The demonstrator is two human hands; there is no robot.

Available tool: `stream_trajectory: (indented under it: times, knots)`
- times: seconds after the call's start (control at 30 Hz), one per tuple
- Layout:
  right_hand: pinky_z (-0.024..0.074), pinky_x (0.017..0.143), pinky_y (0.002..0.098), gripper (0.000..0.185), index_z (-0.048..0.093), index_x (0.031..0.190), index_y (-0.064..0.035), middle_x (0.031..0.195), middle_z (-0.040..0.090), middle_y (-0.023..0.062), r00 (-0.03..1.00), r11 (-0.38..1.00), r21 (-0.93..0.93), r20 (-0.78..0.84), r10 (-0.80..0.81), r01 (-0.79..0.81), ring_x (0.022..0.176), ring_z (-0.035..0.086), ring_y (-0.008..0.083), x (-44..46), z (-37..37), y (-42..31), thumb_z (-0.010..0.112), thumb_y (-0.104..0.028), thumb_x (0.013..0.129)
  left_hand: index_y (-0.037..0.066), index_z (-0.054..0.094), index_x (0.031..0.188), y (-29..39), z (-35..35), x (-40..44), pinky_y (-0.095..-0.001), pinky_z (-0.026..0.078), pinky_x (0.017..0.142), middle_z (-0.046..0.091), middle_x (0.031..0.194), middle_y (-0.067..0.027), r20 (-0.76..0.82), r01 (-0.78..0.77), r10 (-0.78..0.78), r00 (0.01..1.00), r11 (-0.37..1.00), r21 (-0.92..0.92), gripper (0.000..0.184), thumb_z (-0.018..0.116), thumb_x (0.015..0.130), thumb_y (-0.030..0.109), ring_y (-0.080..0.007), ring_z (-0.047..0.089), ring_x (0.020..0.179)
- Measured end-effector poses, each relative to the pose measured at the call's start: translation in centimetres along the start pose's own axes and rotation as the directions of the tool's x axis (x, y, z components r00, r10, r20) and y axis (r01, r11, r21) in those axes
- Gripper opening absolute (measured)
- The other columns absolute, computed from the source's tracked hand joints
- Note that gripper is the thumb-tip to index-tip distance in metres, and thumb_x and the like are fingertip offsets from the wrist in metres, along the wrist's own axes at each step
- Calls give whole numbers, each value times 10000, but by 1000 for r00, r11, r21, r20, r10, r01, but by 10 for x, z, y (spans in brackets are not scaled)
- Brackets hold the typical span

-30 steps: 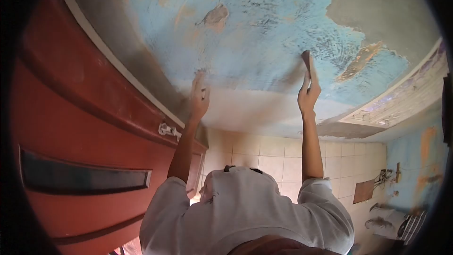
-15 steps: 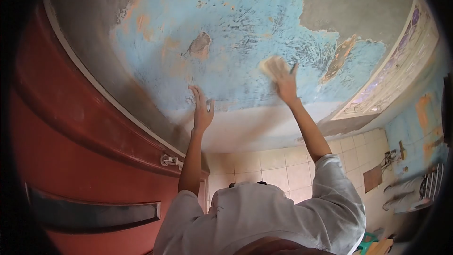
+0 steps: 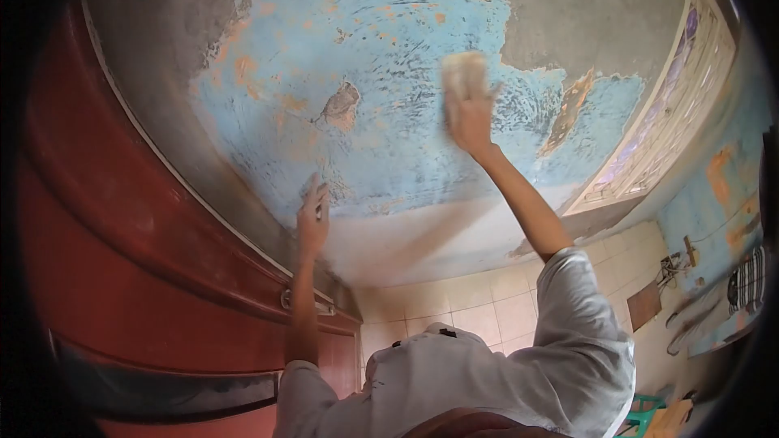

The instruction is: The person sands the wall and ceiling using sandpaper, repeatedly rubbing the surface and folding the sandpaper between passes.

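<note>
My right hand (image 3: 469,118) is raised against the wall, its fingers pressed over a pale yellow pad (image 3: 462,63). Motion blurs the pad, and I cannot tell what it is made of. Under it lies worn light-blue paint (image 3: 389,105) with dark scuff marks and orange patches. Lower and to the left, my left hand (image 3: 313,219) has its fingers stretched upward near the paint's lower left part, holding nothing. Whether its fingertips touch the wall, I cannot tell. Above that hand, a chipped grey hole (image 3: 341,103) breaks the paint.
Bare grey plaster (image 3: 600,8) surrounds the paint. A red door (image 3: 162,276) with a handle runs down the left, close to my left arm. At right are a window grille (image 3: 649,126), a person in a striped top (image 3: 745,280), and a green stool (image 3: 641,414). Pale tiles (image 3: 475,320) cover the floor.
My right hand has moved up and slightly left across the blue paint with the pad. My left hand has shifted down and left. The view has tilted slightly.
</note>
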State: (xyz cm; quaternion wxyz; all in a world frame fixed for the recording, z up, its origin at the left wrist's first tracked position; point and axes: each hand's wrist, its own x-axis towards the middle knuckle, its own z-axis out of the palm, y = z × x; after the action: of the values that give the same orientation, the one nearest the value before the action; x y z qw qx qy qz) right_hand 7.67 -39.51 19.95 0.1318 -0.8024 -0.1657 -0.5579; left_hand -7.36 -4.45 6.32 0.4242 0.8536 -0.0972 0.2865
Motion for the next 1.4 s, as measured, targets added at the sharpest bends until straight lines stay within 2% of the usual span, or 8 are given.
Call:
stream_trajectory:
  times: [0.1, 0.27, 0.63, 0.77, 0.9, 1.03, 1.17, 1.4]
  knots:
    - [194, 1142, 804, 639, 454, 1582, -316, 1714, 288, 76, 654, 761, 296, 389, -649, 578, 1580, 251, 330, 10, -7, 6, 569, -129, 982, 73, 435, 1573, 9, -27, 7, -380, 578, 903, 755, 1199, -149, 31, 64, -62, 998, 995, -78, 507, 538, 1080, 138, -298, 727, 1062]
    - [178, 1166, 780, 669, 413, 1603, -341, 1717, 266, 113, 991, 992, 21, -56, -122, 124, 1594, 210, 341, 76, -26, -8, 584, -161, 981, 68, 473, 1542, -29, -38, -16, -387, 579, 822, 755, 1125, -181, -19, -47, 50, 999, 991, 121, 486, 561, 1073, 161, -256, 736, 943]
    - [93, 1139, 840, 569, 384, 1602, -411, 1703, 323, 0, 928, 990, 87, -364, -76, 116, 1570, 296, 219, 173, -22, -42, 529, -357, 1055, 36, 627, 1340, -57, -30, -35, -423, 579, 796, 741, 1073, -187, 141, 0, -33, 990, 974, 225, 328, 579, 1017, 64, -299, 744, 917]
    - [91, 1120, 857, 575, 362, 1625, -339, 1720, 268, 74, 762, 761, -48, 81, -642, 646, 1587, 237, 317, 189, -37, -44, 493, -308, 1067, 35, 586, 1404, -79, -26, -34, -376, 574, 812, 762, 1016, -181, 151, 55, -66, 986, 996, 76, 378, 559, 1028, 72, -259, 761, 902]
    - [169, 1166, 811, 551, 384, 1594, -404, 1696, 312, -18, 910, 988, 82, -406, -89, 133, 1548, 321, 179, 224, -34, -61, 517, -382, 1059, 47, 580, 1414, -77, -25, -32, -396, 571, 825, 766, 1006, -158, 131, 128, -131, 983, 991, 34, 377, 548, 1040, 81, -255, 759, 885]
    - [145, 1182, 786, 548, 391, 1608, -301, 1699, 303, 56, 732, 732, -64, -34, -680, 678, 1556, 304, 265, 214, -36, -46, 484, -345, 1070, 45, 582, 1415, -70, -27, -34, -382, 570, 819, 768, 977, -153, 117, 177, -186, 976, 981, 82, 385, 542, 1033, 72, -247, 760, 875]
    - [135, 1211, 756, 530, 416, 1589, -376, 1677, 357, 12, 873, 979, 55, -466, -147, 194, 1524, 362, 224, 231, -30, -55, 489, -409, 1065, 43, 581, 1413, -80, -23, -37, -390, 563, 827, 769, 1000, -139, 100, 161, -169, 981, 983, 83, 384, 552, 1032, 84, -247, 751, 863]
    - [179, 1195, 753, 596, 403, 1596, -366, 1659, 377, -47, 845, 881, -160, -250, -472, 444, 1502, 368, 282, 236, -41, -37, 513, -548, 1038, 29, 590, 1399, -85, -25, -35, -395, 564, 810, 767, 1002, -137, 99, 153, -165, 981, 981, 118, 372, 561, 1039, 117, -262, 735, 839]
